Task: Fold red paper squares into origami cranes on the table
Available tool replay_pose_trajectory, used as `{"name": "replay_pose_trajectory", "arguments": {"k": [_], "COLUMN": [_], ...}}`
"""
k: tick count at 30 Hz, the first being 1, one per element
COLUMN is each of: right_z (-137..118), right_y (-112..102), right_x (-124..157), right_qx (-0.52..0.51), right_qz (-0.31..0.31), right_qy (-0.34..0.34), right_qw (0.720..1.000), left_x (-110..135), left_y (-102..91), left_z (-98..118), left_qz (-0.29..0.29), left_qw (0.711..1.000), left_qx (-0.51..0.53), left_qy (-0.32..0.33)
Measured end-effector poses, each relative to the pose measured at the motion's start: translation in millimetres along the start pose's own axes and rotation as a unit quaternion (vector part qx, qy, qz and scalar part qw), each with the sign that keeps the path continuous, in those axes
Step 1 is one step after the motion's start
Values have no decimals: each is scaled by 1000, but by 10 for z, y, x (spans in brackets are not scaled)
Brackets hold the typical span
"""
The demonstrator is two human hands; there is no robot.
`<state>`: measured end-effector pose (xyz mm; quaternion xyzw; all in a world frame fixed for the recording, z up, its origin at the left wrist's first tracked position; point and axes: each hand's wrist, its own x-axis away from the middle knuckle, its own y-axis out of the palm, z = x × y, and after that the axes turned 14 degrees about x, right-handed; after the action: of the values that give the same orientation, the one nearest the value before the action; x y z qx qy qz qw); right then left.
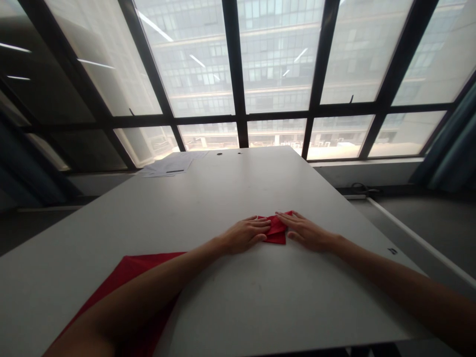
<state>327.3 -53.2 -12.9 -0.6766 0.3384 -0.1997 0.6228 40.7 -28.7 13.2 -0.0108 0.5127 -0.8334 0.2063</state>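
Note:
A small folded red piece (275, 234), whether cloth or paper I cannot tell, lies on the white table in front of me. My left hand (245, 235) rests flat across its left side, fingers stretched out over it. From the right, my right hand (305, 232) lies on its upper right part with the fingers extended and the thumb near its lower right side. Neither hand grips it, and both cover some of its edges. Under my left forearm a larger red sheet (136, 270) is spread, partly hidden by the arm.
The long white table (223, 198) reaches toward tall windows (275, 59). Several white papers (167, 166) with a dark pen-like object (175, 171) on them lie at its far left. A small dark mark (392, 251) is near the right edge. Blue curtains (451, 144) hang at both sides.

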Motion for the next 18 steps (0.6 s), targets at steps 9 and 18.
{"name": "replay_pose_trajectory", "arguments": {"k": [9, 18], "right_z": [8, 273], "right_y": [72, 191], "right_x": [-52, -43], "right_qx": [52, 111], "right_qz": [-25, -34], "right_qy": [56, 197], "right_qw": [997, 974], "left_x": [-43, -50], "left_y": [39, 60], "left_z": [-16, -49], "left_qz": [8, 7], "left_qw": [1000, 1000], "left_qx": [3, 6], "left_qy": [7, 8]}}
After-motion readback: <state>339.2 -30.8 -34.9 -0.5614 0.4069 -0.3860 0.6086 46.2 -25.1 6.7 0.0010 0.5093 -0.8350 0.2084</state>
